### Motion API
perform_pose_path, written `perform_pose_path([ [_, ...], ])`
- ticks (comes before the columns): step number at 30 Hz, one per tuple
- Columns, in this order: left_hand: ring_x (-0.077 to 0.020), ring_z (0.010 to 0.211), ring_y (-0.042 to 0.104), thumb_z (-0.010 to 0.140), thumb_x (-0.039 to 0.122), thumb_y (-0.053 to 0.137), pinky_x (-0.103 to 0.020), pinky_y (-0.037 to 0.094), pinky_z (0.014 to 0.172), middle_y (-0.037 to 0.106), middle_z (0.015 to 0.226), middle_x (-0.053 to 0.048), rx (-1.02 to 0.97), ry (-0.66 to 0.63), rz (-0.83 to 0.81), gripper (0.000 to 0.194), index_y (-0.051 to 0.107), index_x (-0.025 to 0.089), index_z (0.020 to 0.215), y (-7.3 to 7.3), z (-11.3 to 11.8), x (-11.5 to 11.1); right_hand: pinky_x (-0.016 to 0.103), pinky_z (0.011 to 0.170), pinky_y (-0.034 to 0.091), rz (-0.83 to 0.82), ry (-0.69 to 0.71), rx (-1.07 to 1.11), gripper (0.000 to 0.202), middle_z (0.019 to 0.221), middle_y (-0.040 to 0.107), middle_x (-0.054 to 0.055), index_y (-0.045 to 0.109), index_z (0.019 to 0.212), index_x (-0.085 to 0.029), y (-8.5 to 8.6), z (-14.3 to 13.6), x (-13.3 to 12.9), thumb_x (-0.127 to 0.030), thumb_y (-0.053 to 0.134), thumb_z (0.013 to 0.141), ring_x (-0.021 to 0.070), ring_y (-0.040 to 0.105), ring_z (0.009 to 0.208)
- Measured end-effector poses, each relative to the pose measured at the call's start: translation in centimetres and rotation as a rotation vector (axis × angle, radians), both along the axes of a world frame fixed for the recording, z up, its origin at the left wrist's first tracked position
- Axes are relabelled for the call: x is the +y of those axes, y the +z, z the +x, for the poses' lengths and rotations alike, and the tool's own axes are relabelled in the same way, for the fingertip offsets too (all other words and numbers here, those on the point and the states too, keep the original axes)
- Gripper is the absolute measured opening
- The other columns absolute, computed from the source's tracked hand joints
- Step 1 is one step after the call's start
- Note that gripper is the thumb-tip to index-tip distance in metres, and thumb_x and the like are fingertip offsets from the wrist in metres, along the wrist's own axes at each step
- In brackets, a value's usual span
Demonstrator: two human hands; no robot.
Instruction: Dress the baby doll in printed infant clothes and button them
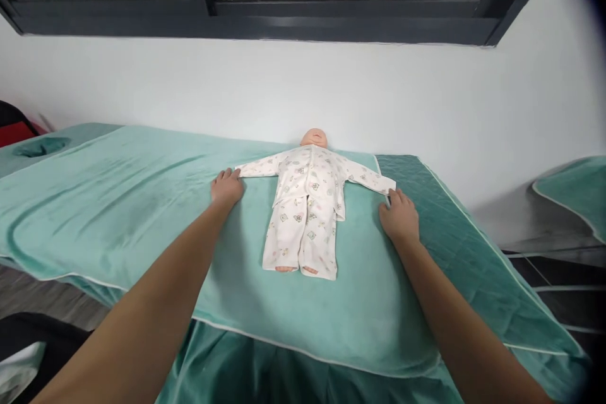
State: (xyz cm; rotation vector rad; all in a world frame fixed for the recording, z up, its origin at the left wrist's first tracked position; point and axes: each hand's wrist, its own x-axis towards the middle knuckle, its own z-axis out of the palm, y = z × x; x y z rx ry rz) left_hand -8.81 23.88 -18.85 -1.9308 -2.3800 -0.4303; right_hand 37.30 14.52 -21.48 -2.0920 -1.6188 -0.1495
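A baby doll point(314, 137) lies on its back with its head toward the wall. It wears a white patterned long-sleeved top point(308, 170) and matching trousers point(303, 233), with the feet just showing at the leg ends. Both sleeves are stretched out sideways. My left hand point(227, 187) is closed on the cuff of the sleeve on the left. At the other side, my right hand point(401, 214) pinches the cuff of the opposite sleeve. The doll's hands are hidden inside the sleeves.
Under the doll, a light green blanket point(142, 202) covers a bed, with a darker green quilted cover point(473, 265) at the right. A white wall point(189, 88) and a dark-framed barred window point(331, 19) stand behind. A metal rack point(568, 289) is at the right.
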Motion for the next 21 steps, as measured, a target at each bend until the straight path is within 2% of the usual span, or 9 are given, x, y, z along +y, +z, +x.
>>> perform_pose_path([
  [6,-0.0303,0.148,0.023,0.094,0.040,0.027,-0.051,0.023,0.117,0.028,0.162,-0.007,-0.028,-0.008,-0.057,0.059,0.036,0.027,0.151,-0.2,-0.2,0.4,0.047,0.108,0.038,0.228,0.106,0.070,0.042,0.141,0.053,0.015,0.060,0.125,-0.014,0.4,-0.1,-0.6,-0.027,0.042,0.090,0.0300,0.047,0.130],
  [9,-0.0303,0.147,0.025,0.094,0.038,0.026,-0.051,0.023,0.117,0.030,0.161,-0.008,-0.003,-0.002,-0.026,0.058,0.038,0.026,0.150,-0.3,0.0,0.3,0.046,0.109,0.039,0.375,0.191,0.192,0.033,0.133,0.058,0.014,0.061,0.118,-0.017,0.6,-1.7,-2.6,-0.028,0.046,0.090,0.0267,0.051,0.126],
  [12,-0.0302,0.145,0.029,0.094,0.036,0.026,-0.050,0.024,0.116,0.036,0.158,-0.009,0.021,-0.006,0.009,0.057,0.043,0.025,0.147,-0.4,0.3,0.1,0.047,0.110,0.040,0.404,0.333,0.317,0.029,0.132,0.059,0.012,0.059,0.118,-0.021,1.3,-5.6,-7.0,-0.030,0.051,0.092,0.0256,0.052,0.126],
  [16,-0.0295,0.143,0.032,0.094,0.035,0.026,-0.049,0.025,0.115,0.040,0.155,-0.009,0.032,-0.014,0.042,0.055,0.046,0.025,0.145,-0.5,0.4,-0.1,0.051,0.113,0.038,0.239,0.653,0.338,0.034,0.148,0.044,0.009,0.055,0.124,-0.027,2.4,-12.7,-14.1,-0.026,0.057,0.091,0.0271,0.041,0.138],
  [18,-0.0297,0.143,0.032,0.094,0.035,0.026,-0.049,0.026,0.115,0.041,0.154,-0.009,0.029,-0.016,0.047,0.055,0.046,0.025,0.144,-0.5,0.3,-0.1,0.055,0.113,0.037,0.189,0.706,0.288,0.036,0.153,0.038,0.007,0.054,0.124,-0.028,2.5,-15.5,-16.4,-0.023,0.058,0.089,0.0294,0.033,0.143],
  [21,-0.0299,0.143,0.032,0.095,0.035,0.027,-0.050,0.026,0.115,0.041,0.155,-0.009,0.024,-0.015,0.050,0.055,0.045,0.025,0.146,-0.5,0.3,-0.1,0.058,0.112,0.037,0.176,0.675,0.219,0.038,0.156,0.034,0.006,0.055,0.124,-0.029,2.2,-17.9,-17.4,-0.016,0.055,0.088,0.0309,0.029,0.144],
])
